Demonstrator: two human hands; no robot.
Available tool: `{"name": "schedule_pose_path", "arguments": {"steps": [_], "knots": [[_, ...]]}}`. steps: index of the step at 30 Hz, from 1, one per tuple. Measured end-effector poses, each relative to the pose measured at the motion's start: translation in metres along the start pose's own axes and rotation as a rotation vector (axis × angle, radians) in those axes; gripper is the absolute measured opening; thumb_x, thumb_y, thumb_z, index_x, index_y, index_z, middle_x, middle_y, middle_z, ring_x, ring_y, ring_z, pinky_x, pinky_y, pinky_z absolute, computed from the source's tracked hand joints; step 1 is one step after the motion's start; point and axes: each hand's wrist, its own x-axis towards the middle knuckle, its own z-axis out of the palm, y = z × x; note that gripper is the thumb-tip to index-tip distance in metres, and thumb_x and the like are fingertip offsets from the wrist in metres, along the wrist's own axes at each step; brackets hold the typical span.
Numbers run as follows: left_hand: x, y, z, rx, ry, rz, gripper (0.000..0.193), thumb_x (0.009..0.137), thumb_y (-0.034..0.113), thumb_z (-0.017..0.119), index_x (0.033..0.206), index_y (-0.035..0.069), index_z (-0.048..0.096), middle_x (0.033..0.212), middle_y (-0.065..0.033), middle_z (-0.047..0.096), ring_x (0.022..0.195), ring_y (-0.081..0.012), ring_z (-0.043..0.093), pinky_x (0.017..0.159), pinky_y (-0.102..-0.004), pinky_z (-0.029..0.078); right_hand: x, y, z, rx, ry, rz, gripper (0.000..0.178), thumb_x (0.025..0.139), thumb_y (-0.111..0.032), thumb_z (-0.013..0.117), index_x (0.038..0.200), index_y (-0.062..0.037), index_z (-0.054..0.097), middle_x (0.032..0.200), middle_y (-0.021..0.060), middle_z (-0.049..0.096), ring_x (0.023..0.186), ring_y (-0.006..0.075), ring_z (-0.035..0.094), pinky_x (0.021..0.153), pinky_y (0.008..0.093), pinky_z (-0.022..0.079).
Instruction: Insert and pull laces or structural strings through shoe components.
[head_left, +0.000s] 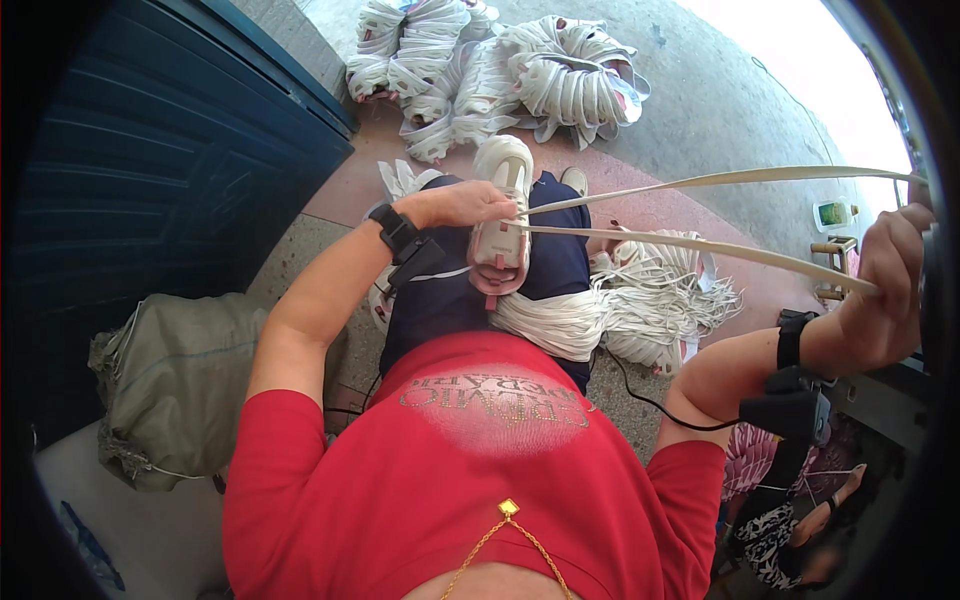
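Note:
A white shoe upper point(497, 252) with pink trim lies lengthwise between my knees. My left hand point(470, 205) is closed on its side by the lacing holes, thumb and fingers pinched there. From the upper, two strands of a flat cream shoelace point(700, 241) stretch taut to the far right. My right hand point(890, 270) is raised there and closed on the strands, partly cut off by the dark picture rim. Across my lap rests a thick bundle of white shoelaces point(556, 322), its loose ends fanning out to the right.
Stacks of white shoe uppers point(575, 85) lie on the floor ahead. On the left are a dark blue metal door point(190, 150) and a grey-green sack point(190, 380). A clear bottle point(834, 214) stands by a small stool point(835, 262) at right. Another person sits at lower right.

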Motion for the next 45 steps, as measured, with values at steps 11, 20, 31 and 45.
{"name": "schedule_pose_path", "arguments": {"steps": [11,20,31,45], "knots": [[-0.145,0.048,-0.189,-1.068,0.506,0.587,0.037,0.109,0.032,0.046,0.078,0.012,0.043,0.066,0.0035,0.029,0.060,-0.0095,0.035,0.073,-0.0302,0.040,-0.144,0.131,-0.156,-1.603,0.902,0.566,0.014,0.097,-0.011,0.058,0.101,-0.0021,0.068,0.086,0.0079,0.059,0.079,0.0185,0.055,0.073,0.0300,0.044],[-0.143,-0.037,-0.133,-0.515,0.875,-0.140,0.028,0.103,0.025,0.059,0.116,0.002,0.067,0.074,0.0063,0.051,0.065,-0.0041,0.047,0.061,-0.0203,0.039,-0.198,0.291,-0.196,-1.860,0.491,0.848,0.019,0.088,-0.015,0.061,0.090,0.0013,0.071,0.084,0.0217,0.066,0.085,0.0411,0.065,0.077,0.0476,0.051],[-0.021,-0.028,0.038,-0.117,0.520,-0.203,0.016,0.097,0.016,0.062,0.100,0.000,0.065,0.070,-0.0046,0.066,0.058,-0.0082,0.059,0.055,-0.0254,0.049,-0.183,0.300,-0.211,-1.562,0.720,0.869,0.011,0.083,-0.008,0.064,0.082,-0.0016,0.073,0.084,0.0210,0.067,0.085,0.0389,0.064,0.077,0.0490,0.050],[0.006,-0.016,0.049,0.663,0.399,-0.195,0.019,0.089,0.019,0.061,0.093,0.001,0.066,0.086,-0.0225,0.070,0.088,-0.0401,0.070,0.076,-0.0513,0.054,-0.190,0.302,-0.217,-1.815,0.505,0.731,0.031,0.084,-0.009,0.066,0.113,-0.0001,0.059,0.092,0.0193,0.067,0.094,0.0399,0.064,0.082,0.0462,0.051]]}}
